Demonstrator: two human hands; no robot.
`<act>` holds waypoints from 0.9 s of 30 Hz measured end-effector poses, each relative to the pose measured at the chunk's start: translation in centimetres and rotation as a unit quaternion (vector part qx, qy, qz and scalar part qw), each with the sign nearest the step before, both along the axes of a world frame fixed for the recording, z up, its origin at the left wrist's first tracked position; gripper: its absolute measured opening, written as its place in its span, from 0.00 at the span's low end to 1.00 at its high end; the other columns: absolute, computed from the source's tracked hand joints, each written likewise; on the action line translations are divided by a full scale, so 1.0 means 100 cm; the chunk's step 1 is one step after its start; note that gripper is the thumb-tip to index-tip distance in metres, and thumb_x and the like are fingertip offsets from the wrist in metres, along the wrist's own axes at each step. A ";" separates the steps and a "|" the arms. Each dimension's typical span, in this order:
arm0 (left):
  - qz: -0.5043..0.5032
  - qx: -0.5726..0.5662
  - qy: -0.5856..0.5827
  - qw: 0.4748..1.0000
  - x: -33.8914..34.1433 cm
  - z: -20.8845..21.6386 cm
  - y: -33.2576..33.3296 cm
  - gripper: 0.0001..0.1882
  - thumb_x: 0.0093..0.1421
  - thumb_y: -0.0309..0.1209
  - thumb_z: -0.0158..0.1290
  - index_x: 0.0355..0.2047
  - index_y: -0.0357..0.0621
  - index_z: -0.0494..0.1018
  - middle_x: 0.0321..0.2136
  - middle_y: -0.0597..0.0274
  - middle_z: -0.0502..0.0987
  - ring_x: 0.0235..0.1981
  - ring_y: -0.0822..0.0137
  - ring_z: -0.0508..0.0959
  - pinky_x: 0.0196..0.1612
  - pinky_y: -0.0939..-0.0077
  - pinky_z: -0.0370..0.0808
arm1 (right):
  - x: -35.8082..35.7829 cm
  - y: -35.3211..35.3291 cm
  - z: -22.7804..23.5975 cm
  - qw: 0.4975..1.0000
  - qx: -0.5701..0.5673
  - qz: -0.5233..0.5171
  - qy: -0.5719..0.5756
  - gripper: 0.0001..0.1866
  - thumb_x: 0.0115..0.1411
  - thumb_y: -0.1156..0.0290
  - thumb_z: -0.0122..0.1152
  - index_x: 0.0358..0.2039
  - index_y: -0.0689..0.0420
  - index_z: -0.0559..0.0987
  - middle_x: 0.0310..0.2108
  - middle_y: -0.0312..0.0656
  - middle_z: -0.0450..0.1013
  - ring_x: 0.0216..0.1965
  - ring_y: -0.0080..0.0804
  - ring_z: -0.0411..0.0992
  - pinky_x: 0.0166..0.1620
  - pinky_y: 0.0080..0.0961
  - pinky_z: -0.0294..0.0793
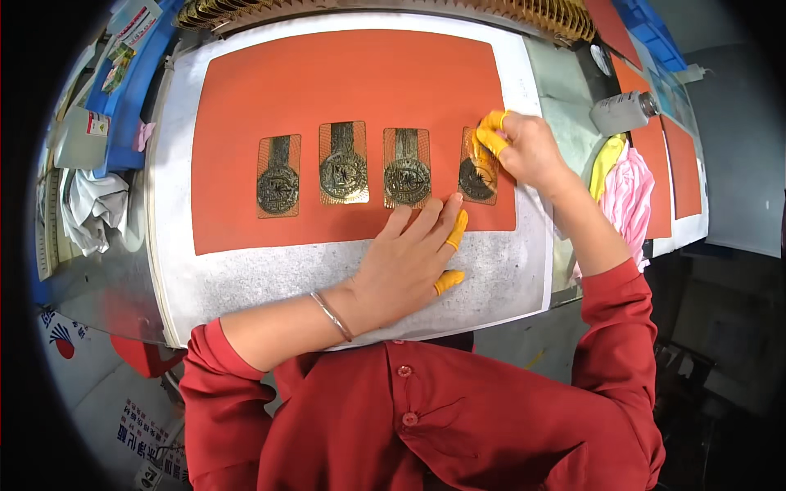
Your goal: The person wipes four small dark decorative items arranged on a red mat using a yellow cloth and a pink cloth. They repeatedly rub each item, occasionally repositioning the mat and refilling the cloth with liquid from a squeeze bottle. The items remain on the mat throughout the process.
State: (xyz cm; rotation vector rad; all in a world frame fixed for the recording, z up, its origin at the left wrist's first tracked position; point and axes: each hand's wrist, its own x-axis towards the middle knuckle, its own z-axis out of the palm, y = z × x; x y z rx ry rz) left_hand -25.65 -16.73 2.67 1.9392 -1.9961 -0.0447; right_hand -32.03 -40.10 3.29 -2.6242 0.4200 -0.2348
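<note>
Four gold-and-black cards, each with a round emblem and a dark band above it, lie in a row on an orange-red sheet (344, 69). They are the leftmost card (278, 176), the second card (343, 162), the third card (406, 168) and the rightmost card (477, 176). My right hand (524, 147), with yellow finger cots, is closed in a pinch at the upper right of the rightmost card; whatever is between the fingertips is hidden. My left hand (409, 254) lies flat with fingers stretched, fingertips by the lower edges of the two right cards. Two of its fingers wear yellow cots.
Beneath the sheet is a white and grey backing board (237, 286). A coiled gold-toned metal strip (524, 12) runs along the far edge. At right are a clear bottle (624, 113) and pink cloth (629, 192); at left, a blue tray (127, 123) and grey cloth (88, 209).
</note>
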 end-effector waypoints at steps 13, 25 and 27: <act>-0.010 -0.008 -0.005 1.000 -0.002 -0.002 0.000 0.33 0.52 0.48 0.51 0.49 0.31 0.66 0.57 0.51 0.60 0.54 0.61 0.61 0.51 0.64 0.58 | 0.004 -0.008 -0.002 0.996 -0.065 0.066 -0.015 0.04 0.49 0.73 0.58 0.27 0.58 0.76 0.21 0.46 0.71 0.24 0.46 0.71 0.28 0.33 0.71; 0.006 0.001 -0.007 1.000 -0.008 -0.001 0.008 0.33 0.50 0.46 0.53 0.47 0.31 0.67 0.56 0.50 0.62 0.53 0.59 0.62 0.52 0.63 0.57 | -0.015 -0.005 -0.012 0.986 -0.081 0.147 -0.023 0.04 0.47 0.71 0.58 0.25 0.55 0.76 0.21 0.44 0.71 0.24 0.45 0.71 0.27 0.37 0.71; 0.010 -0.001 -0.004 1.000 -0.008 -0.004 0.009 0.32 0.49 0.46 0.54 0.47 0.30 0.67 0.56 0.50 0.62 0.53 0.59 0.62 0.50 0.63 0.58 | -0.032 0.020 -0.007 0.977 -0.081 0.199 -0.016 0.03 0.46 0.71 0.59 0.23 0.54 0.76 0.19 0.44 0.70 0.24 0.46 0.71 0.27 0.37 0.70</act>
